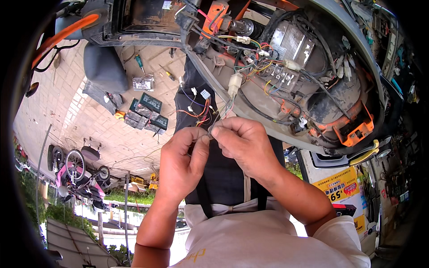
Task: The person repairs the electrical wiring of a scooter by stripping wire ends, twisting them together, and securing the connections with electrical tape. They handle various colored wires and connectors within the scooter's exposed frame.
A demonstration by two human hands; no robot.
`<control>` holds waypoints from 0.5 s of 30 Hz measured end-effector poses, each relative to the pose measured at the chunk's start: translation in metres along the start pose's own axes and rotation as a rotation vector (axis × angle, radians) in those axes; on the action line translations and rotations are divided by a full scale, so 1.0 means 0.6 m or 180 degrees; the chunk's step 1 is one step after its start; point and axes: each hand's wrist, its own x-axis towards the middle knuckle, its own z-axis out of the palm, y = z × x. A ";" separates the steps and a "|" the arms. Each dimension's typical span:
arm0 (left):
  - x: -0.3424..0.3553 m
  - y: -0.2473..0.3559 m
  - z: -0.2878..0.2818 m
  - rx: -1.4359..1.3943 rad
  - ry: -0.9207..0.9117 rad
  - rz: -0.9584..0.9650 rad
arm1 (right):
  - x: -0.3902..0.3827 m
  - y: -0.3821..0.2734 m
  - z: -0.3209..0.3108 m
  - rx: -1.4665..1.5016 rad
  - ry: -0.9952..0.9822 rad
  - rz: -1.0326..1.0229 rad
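1. At the centre of the frame we see the left hand (pixel 182 156) and the right hand (pixel 241 144) meeting fingertip to fingertip, both pinched shut on a thin grey wire (pixel 213 127) that rises toward the wiring bundle (pixel 257 67) above.
2. A white plug connector (pixel 234 84) hangs just above the hands, beside the wire; whether the wire ends in it we cannot tell.
3. A yellow sign (pixel 336 187) with red and black print sits at the lower right, partly covered by the right forearm.
4. Dark rectangular battery blocks (pixel 147 114) with green labels lie on the paved floor (pixel 67 107) at the left, near a small silver box (pixel 143 83) and a green-handled screwdriver (pixel 140 62).
5. Open room lies only to the left over the paving; the scooter's opened body (pixel 321 107) curves closely around the hands from the top and right.
6. An orange bracket (pixel 355 127) juts out at the right edge of that body.
7. The wire's end is hidden between the fingertips, and the far right rim is too dark and bent to read.
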 end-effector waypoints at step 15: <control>0.007 -0.006 0.002 -0.0108 -0.0097 0.0115 | 0.003 0.008 0.009 0.0101 0.0009 -0.0294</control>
